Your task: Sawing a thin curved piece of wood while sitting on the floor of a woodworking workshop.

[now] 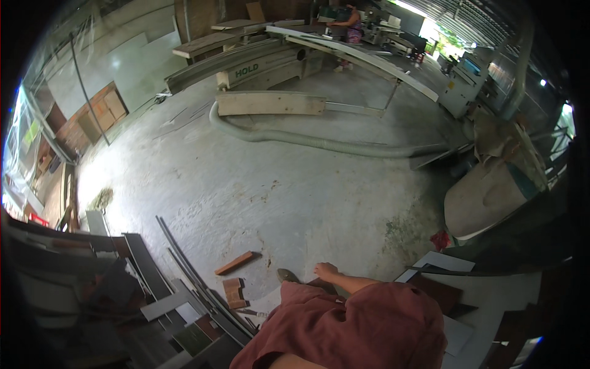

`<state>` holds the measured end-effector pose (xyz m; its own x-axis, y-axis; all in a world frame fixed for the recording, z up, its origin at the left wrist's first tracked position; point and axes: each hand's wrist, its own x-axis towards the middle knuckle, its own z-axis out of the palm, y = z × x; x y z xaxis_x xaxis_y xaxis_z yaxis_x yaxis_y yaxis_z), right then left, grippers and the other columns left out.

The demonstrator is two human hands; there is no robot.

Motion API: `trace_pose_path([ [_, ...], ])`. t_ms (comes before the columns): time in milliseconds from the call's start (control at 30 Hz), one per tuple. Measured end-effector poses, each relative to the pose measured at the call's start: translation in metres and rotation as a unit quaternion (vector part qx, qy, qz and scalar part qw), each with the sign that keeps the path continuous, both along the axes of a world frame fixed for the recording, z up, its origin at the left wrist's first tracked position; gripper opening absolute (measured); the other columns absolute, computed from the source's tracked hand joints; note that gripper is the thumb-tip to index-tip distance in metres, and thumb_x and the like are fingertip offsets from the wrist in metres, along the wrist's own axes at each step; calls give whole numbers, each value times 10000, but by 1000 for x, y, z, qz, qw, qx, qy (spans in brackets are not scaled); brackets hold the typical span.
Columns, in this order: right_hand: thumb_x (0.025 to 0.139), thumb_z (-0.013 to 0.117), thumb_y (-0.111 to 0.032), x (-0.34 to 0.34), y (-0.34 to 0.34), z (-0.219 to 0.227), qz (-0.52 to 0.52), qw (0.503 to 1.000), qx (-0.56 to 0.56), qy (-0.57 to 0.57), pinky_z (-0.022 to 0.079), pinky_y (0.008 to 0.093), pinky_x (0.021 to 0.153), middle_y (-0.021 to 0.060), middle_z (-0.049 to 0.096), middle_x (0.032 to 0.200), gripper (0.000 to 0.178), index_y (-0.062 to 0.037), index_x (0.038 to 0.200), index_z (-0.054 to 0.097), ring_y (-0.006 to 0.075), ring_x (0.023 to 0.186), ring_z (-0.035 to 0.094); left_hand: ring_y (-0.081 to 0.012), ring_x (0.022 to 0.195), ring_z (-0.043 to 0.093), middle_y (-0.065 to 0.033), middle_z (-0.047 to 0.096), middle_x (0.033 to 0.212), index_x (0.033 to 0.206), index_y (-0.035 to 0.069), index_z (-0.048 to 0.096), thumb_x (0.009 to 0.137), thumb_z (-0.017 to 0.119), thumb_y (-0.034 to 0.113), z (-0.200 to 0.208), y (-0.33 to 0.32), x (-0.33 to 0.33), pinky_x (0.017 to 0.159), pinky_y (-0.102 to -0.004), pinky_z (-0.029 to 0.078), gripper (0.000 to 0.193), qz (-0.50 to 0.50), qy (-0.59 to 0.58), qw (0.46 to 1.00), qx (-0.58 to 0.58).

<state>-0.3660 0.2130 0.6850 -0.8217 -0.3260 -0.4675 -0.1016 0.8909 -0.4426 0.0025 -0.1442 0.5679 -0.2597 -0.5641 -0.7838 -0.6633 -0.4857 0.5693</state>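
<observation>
My right hand (326, 270) hangs in front of my reddish-brown clothing, above the concrete floor. Its fingers look curled in, and nothing shows in them. Of my left arm, only a bit of skin shows at the lower edge, so the left hand is out of view. A greenish-grey shoe (286, 275) is just left of the right hand. Farther left on the floor lie a reddish-brown wooden strip (234, 263) and a short brown profiled piece (233, 293). Neither is touched by a hand.
Long dark strips (184, 264) and piled board offcuts (147, 264) lie at left; more panels (491, 301) lie at right. Ahead, a ribbed hose (319, 142) crosses the floor before a sliding-table saw (264, 71). A full sack (485, 200) stands right. Another person (353, 26) works far back.
</observation>
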Motion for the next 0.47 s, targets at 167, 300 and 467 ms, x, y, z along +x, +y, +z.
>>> trace_pose_path([
  [167, 828, 440, -427, -39, -107, 78, 91, 985, -100, 105, 445, 433, 659, 98, 633, 720, 392, -92, 751, 629, 322, 696, 598, -195, 832, 538, -95, 543, 1000, 1081, 0, 530, 875, 510, 375, 7, -17, -60, 689, -323, 473, 428, -50, 9, 999, 19],
  [300, 797, 521, -311, -53, -218, 112, 324, 893, -249, 188, 443, 424, 737, 82, 639, 758, 263, -134, 631, 622, 258, 750, 601, -195, 831, 538, -94, 539, 995, 1074, 1, 532, 874, 510, 385, 17, -22, -84, 676, -324, 476, 434, -85, 9, 996, 38],
  [467, 825, 517, -363, -21, -269, 192, 443, 788, -386, 185, 351, 472, 901, 139, 512, 1186, 288, -149, 969, 644, 300, 1121, 453, -257, 1255, 320, -67, 237, 1423, 1411, 222, 110, 831, 541, 380, 157, -6, -252, 1036, -473, 227, 740, -295, 366, 879, 83],
])
